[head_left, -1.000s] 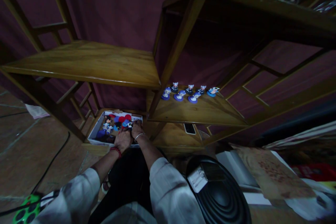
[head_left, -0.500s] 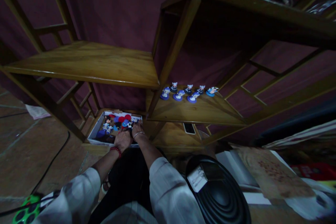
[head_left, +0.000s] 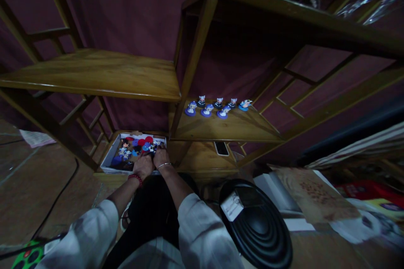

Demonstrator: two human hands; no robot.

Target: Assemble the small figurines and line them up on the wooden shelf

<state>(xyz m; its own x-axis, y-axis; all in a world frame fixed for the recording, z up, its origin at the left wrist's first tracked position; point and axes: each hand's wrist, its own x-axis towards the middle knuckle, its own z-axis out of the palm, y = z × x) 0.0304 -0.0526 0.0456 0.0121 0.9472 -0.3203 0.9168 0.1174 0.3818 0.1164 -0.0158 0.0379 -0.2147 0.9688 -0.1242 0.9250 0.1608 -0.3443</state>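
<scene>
On a clock face centred on the hands, dark purplish cloth (head_left: 126,17) is hanging toward twelve, and a wooden shelf unit (head_left: 91,75) is standing before it, spreading from roughly ten round to three. At four, a black ridged oval seat (head_left: 267,235) is standing beside the person's right sleeve (head_left: 205,231). A brown patterned sheet (head_left: 312,191) is lying farther out at three. The shallow white-walled box (head_left: 110,153) is resting on the unit's lowest board, its open top spreading toward ten. The left hand (head_left: 143,164) and the right hand (head_left: 160,157) are reaching over its near edge, side by side and close together at its right part. Both sets of fingers are bending inward and down; how far they are parting, and what they are gripping, one cannot tell, as the hands' backs are hiding it. A phone-like slab (head_left: 221,148) is lying near three. Small figurines (head_left: 125,153) are lying jumbled in the box at ten, among round red pieces (head_left: 141,142). Seven shelf figures (head_left: 207,110) are standing at two, three purple-based ones in front. A red bracelet (head_left: 136,179) is circling the left wrist.
</scene>
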